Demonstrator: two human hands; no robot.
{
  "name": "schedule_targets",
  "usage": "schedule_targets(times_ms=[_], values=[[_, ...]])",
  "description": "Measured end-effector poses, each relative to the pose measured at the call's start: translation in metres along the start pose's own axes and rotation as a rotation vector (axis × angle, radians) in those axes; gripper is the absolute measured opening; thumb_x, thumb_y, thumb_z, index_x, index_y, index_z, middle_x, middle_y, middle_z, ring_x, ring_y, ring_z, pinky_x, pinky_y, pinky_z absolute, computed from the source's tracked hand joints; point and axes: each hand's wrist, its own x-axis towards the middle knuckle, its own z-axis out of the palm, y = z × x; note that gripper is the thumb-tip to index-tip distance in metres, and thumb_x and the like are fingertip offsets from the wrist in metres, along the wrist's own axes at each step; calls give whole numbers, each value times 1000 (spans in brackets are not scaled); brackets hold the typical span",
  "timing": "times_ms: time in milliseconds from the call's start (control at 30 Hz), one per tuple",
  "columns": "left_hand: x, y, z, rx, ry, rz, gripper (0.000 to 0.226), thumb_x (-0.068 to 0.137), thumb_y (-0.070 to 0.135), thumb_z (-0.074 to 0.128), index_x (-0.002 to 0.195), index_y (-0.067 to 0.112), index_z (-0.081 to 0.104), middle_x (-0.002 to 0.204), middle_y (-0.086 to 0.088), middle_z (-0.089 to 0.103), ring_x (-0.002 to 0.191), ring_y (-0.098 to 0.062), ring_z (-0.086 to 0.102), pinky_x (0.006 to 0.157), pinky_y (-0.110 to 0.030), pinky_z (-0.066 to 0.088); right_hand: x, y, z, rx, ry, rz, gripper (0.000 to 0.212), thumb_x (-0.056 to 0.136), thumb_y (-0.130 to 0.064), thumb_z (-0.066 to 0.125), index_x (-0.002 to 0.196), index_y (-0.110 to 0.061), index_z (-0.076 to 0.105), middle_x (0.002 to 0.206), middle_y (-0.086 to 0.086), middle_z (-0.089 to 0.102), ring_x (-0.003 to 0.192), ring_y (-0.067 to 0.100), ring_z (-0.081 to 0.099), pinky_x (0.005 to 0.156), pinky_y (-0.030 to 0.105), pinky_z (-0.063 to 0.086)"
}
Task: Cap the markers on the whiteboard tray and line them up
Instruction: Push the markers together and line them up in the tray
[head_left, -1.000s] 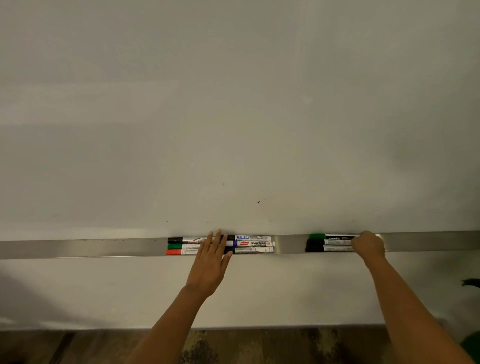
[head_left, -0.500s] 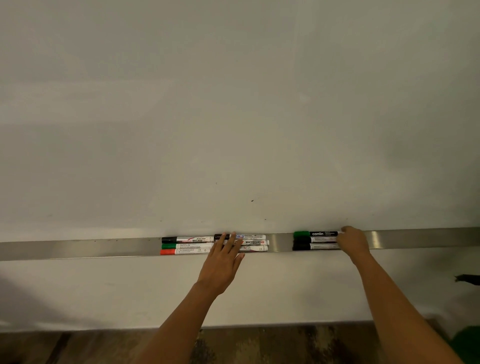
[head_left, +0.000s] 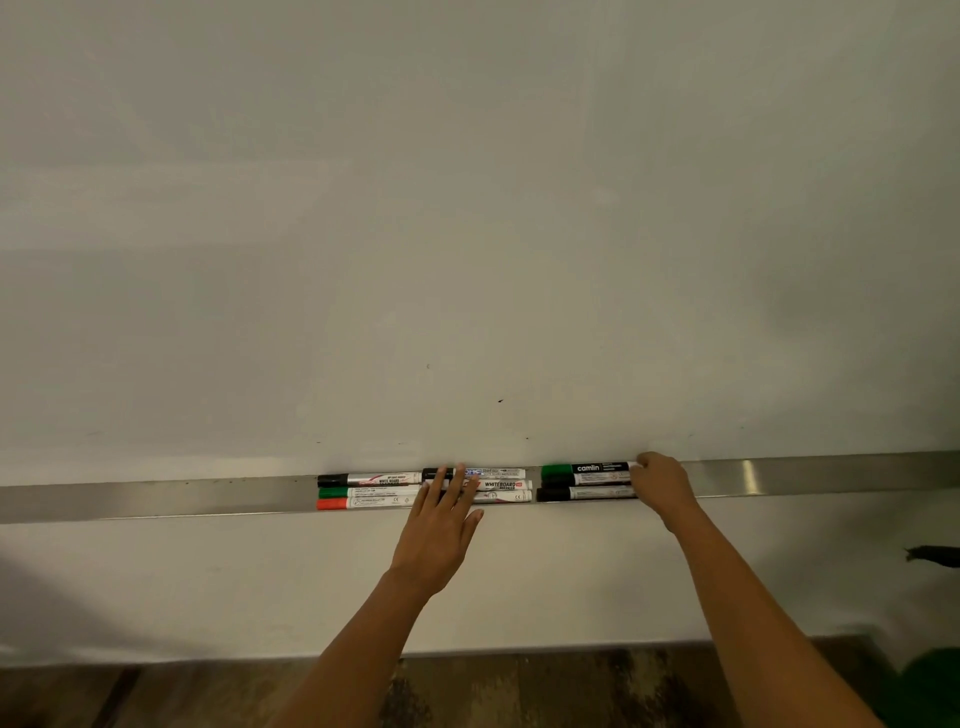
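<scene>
A long metal whiteboard tray (head_left: 156, 499) runs along the foot of the whiteboard (head_left: 467, 234), and all the markers lie lengthwise in it. At the left end of the row are three capped markers, one behind another: a black-capped marker (head_left: 369, 478) nearest the board, a green-capped marker (head_left: 363, 491) in the middle and a red-capped marker (head_left: 363, 503) at the tray's front edge. Just to their right is a second trio of white-barrelled markers (head_left: 501, 486), end to end with the first group; their left ends are hidden.

The left hand (head_left: 441, 535) lies flat over the join between these two groups, fingers (head_left: 454, 486) spread and extended, resting on the markers without closing round any.

A small gap of bare tray follows, then a third group: a green-capped Camlin marker (head_left: 587, 468) at the back and two black-capped markers (head_left: 582, 488) in front of it. The right hand (head_left: 662, 486) is curled against the right ends of this group, fingertips touching them; whether it pinches one cannot be told.
</scene>
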Motion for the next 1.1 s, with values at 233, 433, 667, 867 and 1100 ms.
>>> schedule_targets(times_ms=[233, 433, 667, 867, 1100], values=[[-2, -3, -6, -105, 110, -44, 51, 100, 37, 21, 147, 20, 11, 158, -1, 8, 146, -18, 0, 119, -30, 0, -4, -1, 1, 50, 1, -22, 30, 90, 1, 41, 114, 11, 55, 120, 28, 58, 108, 38, 54, 90, 38, 44], [-14, -43, -40, -533, 625, -598, 32, 97, 11, 36, 99, -10, 60, 103, -31, 59, 102, -43, 52, 89, -44, 39, -2, 8, -2, 119, 41, 42, 33, 93, -5, 44, 123, 6, 51, 130, 25, 53, 118, 37, 49, 99, 38, 39], [-14, -94, -63, -554, 380, -805, 31, 96, 10, 34, 100, -11, 57, 107, -33, 58, 99, -42, 54, 88, -44, 44, -1, 5, 0, 94, 29, 57, 31, 91, -1, 43, 118, 5, 56, 125, 25, 57, 112, 37, 53, 93, 37, 43], [-4, -93, -66, -196, 136, -706, 24, 94, 3, 32, 112, -2, 47, 116, -18, 62, 103, -31, 59, 83, -33, 44, -2, 0, 5, 69, -4, 29, 32, 88, 2, 41, 116, 5, 57, 120, 25, 59, 107, 38, 55, 90, 40, 45], [-2, -95, -66, 24, 42, -587, 20, 94, 1, 32, 105, 4, 47, 113, -18, 64, 101, -31, 60, 79, -32, 44, -2, -1, 6, 48, -33, 18, 37, 90, 0, 40, 125, 3, 50, 129, 23, 54, 113, 37, 52, 97, 40, 43]])
